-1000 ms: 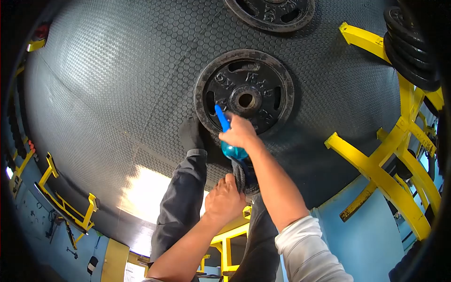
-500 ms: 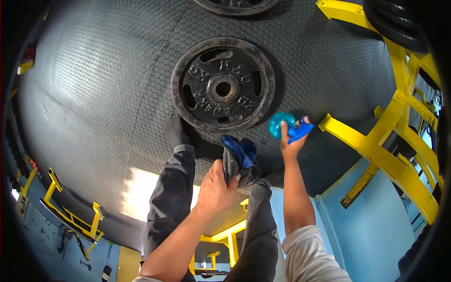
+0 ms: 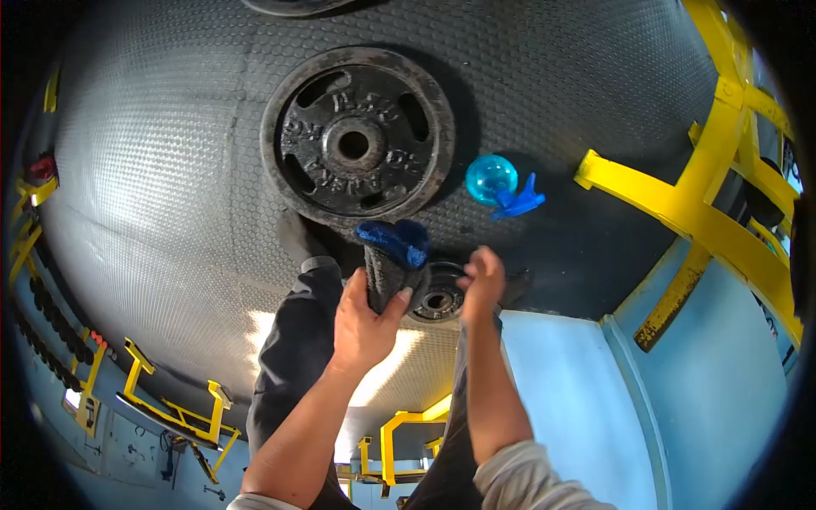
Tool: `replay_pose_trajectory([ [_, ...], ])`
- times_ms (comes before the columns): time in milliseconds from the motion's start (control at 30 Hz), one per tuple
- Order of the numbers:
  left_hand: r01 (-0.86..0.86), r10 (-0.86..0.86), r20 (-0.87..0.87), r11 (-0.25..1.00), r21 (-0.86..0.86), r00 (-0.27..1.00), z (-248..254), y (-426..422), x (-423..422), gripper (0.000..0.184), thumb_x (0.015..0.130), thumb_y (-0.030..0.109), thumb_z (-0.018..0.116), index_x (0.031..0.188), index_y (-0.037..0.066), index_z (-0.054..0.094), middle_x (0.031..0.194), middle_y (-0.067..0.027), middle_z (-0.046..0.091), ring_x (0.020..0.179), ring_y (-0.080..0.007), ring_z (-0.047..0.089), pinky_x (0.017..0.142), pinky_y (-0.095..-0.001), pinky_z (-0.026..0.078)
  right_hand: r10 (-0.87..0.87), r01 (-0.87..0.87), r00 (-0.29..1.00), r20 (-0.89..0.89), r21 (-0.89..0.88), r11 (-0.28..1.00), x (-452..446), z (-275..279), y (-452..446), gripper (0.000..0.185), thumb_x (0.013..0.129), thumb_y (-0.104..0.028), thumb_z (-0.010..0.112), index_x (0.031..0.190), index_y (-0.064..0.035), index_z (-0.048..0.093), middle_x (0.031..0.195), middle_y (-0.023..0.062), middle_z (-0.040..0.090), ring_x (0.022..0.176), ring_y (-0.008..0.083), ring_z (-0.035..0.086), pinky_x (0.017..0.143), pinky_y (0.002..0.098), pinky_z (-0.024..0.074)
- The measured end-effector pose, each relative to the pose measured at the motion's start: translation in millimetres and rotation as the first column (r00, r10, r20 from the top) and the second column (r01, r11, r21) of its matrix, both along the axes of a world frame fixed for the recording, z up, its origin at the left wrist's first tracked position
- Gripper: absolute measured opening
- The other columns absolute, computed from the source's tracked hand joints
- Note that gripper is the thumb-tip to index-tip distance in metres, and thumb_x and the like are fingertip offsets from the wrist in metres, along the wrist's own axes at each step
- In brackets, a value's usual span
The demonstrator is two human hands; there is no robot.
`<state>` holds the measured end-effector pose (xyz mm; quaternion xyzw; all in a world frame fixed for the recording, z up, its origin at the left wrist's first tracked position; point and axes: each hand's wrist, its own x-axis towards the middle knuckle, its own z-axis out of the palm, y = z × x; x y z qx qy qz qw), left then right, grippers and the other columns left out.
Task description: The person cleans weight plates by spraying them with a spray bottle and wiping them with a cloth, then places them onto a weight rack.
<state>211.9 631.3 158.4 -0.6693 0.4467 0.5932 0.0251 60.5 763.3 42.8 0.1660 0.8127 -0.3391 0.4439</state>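
My left hand (image 3: 365, 327) is closed round a bunched cloth (image 3: 391, 259), dark grey with a blue side on top. To its right my right hand (image 3: 483, 280) holds nothing, its fingers loosely curled and apart, slightly blurred. A teal spray bottle (image 3: 491, 179) with a blue trigger head stands on the floor beyond my right hand. In front of the cloth a large black weight plate (image 3: 280, 157) lies flat on the floor. Between my hands a smaller black plate (image 3: 439, 303) shows, partly covered by the cloth.
Black textured matting (image 3: 170, 170) covers the floor. A yellow rack (image 3: 646, 191) stands at the right, beside a light blue wall (image 3: 578, 382). Part of another plate (image 3: 297, 7) shows at the top edge. At the lower left are a yellow-framed bench (image 3: 170, 416) and a row of dumbbells (image 3: 53, 327).
My right hand has set the spray bottle down on the floor, let go and come back towards the cloth. The view has shifted to the right. My left hand still holds the cloth.
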Motion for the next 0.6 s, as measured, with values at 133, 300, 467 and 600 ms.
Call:
replay_pose_trajectory([
  [133,0.099,-0.096,-0.178,0.995,0.007,0.979,-8,-4,5,0.034,0.09,0.033,0.055,0.102,0.001,0.058,0.098,-0.0216,0.06,0.09,-0.0392,0.055,0.079,-0.0434,0.043,-0.027,0.209,0.929,0.369,-0.463,0.862,88,45,-36,0.051,0.085,-0.029,0.065,0.125,-0.0035,0.048,0.109,0.0057,0.056,0.092,0.0165,0.056,0.074,0.0306,0.0483],
  [300,-0.085,0.091,-0.122,0.995,0.056,0.988,-5,-8,17,0.068,0.097,0.042,0.04,0.141,-0.007,0.023,0.145,-0.0267,0.03,0.137,-0.0335,0.028,0.111,-0.037,0.023,0.321,-0.543,0.754,-0.573,-0.27,0.795,61,-13,-124,0.048,0.08,-0.014,0.067,0.123,-0.001,0.051,0.128,0.0263,0.046,0.116,0.0409,0.047,0.099,0.0466,0.036],
  [467,-0.201,0.237,-0.075,0.925,0.321,0.969,-5,-10,30,0.071,0.093,0.042,0.051,0.14,-0.005,0.028,0.143,-0.0254,0.034,0.134,-0.0308,0.033,0.11,-0.0366,0.026,0.696,-0.898,-0.075,-0.715,0.351,0.264,57,-94,-154,0.052,0.075,-0.025,0.067,0.124,-0.0094,0.056,0.136,0.0163,0.044,0.132,0.0394,0.029,0.105,0.0568,0.0277],
  [600,0.032,-0.016,-0.087,0.983,0.181,0.996,0,-23,37,0.057,0.096,0.036,0.048,0.139,0.002,0.034,0.131,-0.0218,0.048,0.122,-0.025,0.047,0.096,-0.0332,0.041,0.788,-0.898,-0.161,-0.594,0.42,0.132,63,-100,-72,0.045,0.081,-0.028,0.061,0.122,-0.0088,0.058,0.137,0.021,0.041,0.13,0.0439,0.032,0.106,0.056,0.0253],
])
